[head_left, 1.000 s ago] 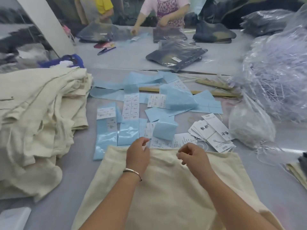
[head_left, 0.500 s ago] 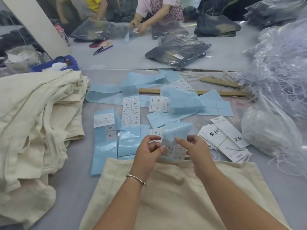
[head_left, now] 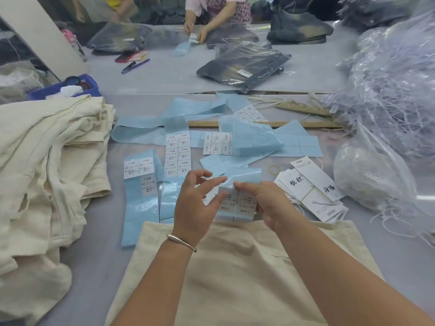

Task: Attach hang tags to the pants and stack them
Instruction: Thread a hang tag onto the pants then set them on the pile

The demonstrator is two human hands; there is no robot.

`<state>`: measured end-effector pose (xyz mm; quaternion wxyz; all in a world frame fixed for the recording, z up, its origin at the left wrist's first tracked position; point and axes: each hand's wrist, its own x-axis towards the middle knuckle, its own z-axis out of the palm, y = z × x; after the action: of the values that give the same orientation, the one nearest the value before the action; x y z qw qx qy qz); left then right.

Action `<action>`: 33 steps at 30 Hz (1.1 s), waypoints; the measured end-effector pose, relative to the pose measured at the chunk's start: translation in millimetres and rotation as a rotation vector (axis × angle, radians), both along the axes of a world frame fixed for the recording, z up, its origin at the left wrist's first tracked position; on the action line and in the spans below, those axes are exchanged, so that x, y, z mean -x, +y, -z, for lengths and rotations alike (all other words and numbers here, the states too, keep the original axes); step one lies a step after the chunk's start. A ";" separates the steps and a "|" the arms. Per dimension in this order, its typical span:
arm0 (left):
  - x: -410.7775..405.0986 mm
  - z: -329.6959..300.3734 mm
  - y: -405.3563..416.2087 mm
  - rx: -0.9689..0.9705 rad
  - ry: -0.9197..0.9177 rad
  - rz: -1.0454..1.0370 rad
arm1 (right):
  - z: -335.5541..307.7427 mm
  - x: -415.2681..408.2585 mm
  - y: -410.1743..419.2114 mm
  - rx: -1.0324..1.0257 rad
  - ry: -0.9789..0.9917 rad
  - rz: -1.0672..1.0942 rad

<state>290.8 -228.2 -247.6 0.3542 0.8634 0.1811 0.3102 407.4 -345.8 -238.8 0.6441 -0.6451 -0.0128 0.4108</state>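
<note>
Fingers [head_left: 217, 198] of both hands pinching sticker sheet [head_left: 237, 204], held just above pants [head_left: 235, 267] for peeling a label.

Bare forearms, no sleeves in view — a thin silver bangle [head_left: 181, 241] circles the left wrist.

A pale grey cloth-covered worktable [head_left: 98, 236] fills the near scene; a second grey table [head_left: 306, 74] lies beyond; a slanted white panel [head_left: 40, 34] stands far left; soft, even light.
</note>
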 end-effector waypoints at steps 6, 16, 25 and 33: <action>0.1 -2.5 5.4 -0.181 0.026 0.013 | -0.8 0.1 1.0 0.024 0.015 0.001; -2.0 -3.1 2.9 -0.370 -0.037 0.053 | -3.4 1.2 6.3 0.012 0.008 -0.016; 3.9 -7.8 -9.7 -0.477 -0.038 0.045 | -2.6 -1.5 8.9 0.021 0.038 0.065; 54.0 -27.6 -30.2 -0.098 -0.278 -0.138 | 12.0 -15.7 -6.7 0.105 -0.008 0.180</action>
<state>236.8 -258.4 -220.0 0.3109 0.8140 0.1741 0.4587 423.1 -352.5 -250.7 0.6435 -0.6783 0.0644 0.3489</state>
